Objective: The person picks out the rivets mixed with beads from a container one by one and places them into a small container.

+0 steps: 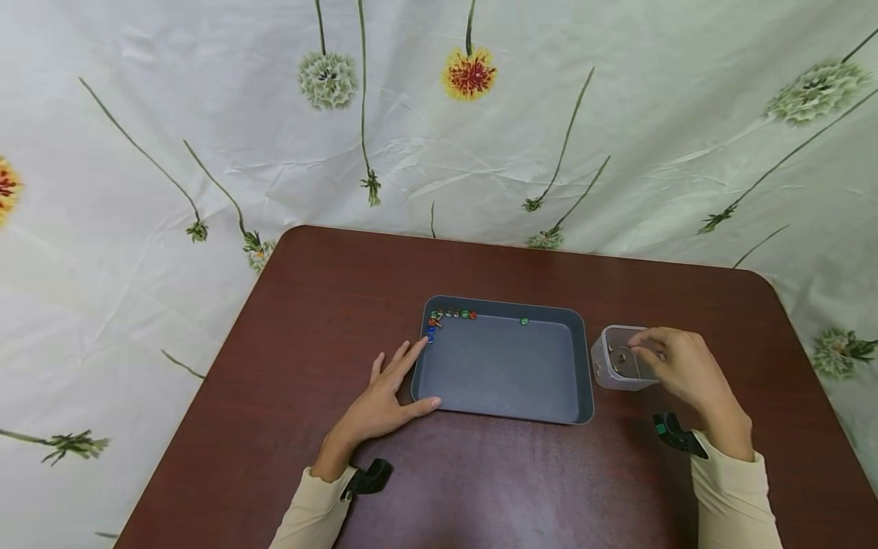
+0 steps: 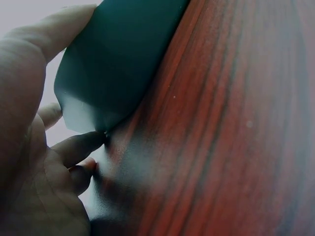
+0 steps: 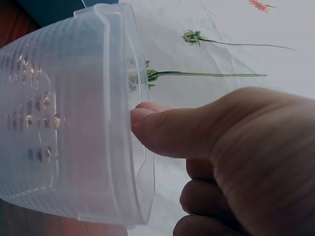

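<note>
My left hand [image 1: 376,412] rests at the left end of a grey tray [image 1: 504,374], fingers spread. Its fingertips touch the left rim and its thumb lies at the near left corner. In the left wrist view the dark tray [image 2: 113,59] lies beside thumb and fingers. Several shiny small beads, including a blue bead [image 1: 430,331] and a red bead [image 1: 472,315], line the tray's far left corner. My right hand [image 1: 686,370] is over a clear plastic container [image 1: 607,374], thumb and index fingertips close together at its opening. Whether they pinch anything is hidden.
Several small shiny beads [image 3: 47,154] lie inside the container, right of the tray. A lone green bead [image 1: 524,321] sits near the tray's far wall. The brown wooden table [image 1: 329,305] ends at a flower-printed cloth [image 1: 439,152].
</note>
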The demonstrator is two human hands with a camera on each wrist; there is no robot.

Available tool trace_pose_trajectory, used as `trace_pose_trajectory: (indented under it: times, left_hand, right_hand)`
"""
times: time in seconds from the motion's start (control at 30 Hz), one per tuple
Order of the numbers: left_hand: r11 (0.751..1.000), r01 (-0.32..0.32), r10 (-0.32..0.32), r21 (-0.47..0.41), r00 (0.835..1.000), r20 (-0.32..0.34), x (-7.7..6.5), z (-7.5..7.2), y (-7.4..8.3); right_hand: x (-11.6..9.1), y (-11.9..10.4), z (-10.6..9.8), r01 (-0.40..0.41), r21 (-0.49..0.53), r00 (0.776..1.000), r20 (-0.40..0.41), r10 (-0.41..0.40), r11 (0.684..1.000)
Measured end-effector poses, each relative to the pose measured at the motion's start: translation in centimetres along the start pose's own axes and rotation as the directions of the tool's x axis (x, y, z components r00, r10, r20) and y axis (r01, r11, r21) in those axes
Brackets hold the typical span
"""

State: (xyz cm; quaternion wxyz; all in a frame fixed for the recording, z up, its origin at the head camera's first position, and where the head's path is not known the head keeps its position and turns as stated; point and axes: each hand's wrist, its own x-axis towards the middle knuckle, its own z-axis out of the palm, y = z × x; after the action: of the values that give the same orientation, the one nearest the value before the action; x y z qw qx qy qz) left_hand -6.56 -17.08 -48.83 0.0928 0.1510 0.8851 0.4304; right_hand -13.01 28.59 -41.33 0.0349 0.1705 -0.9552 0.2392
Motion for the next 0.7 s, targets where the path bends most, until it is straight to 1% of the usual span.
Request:
trace_pose_trajectory:
  times: [0.3, 0.7]
  left_hand:
    - [1.000, 0.008, -0.008, -0.005, 1.000, 0.004, -0.03, -0.09, 0.25]
    - [1.000, 0.020, -0.020, 0.004, 1.000, 0.007, 0.00, -0.22, 0.69]
  right_hand:
    - [0.18, -0.09, 0.05, -0.005, 0.006, 1.000, 0.017, 0.005, 1.000]
    - [0.89, -0.98, 0.00, -0.002, 0.032, 1.000, 0.029, 0.001, 0.999]
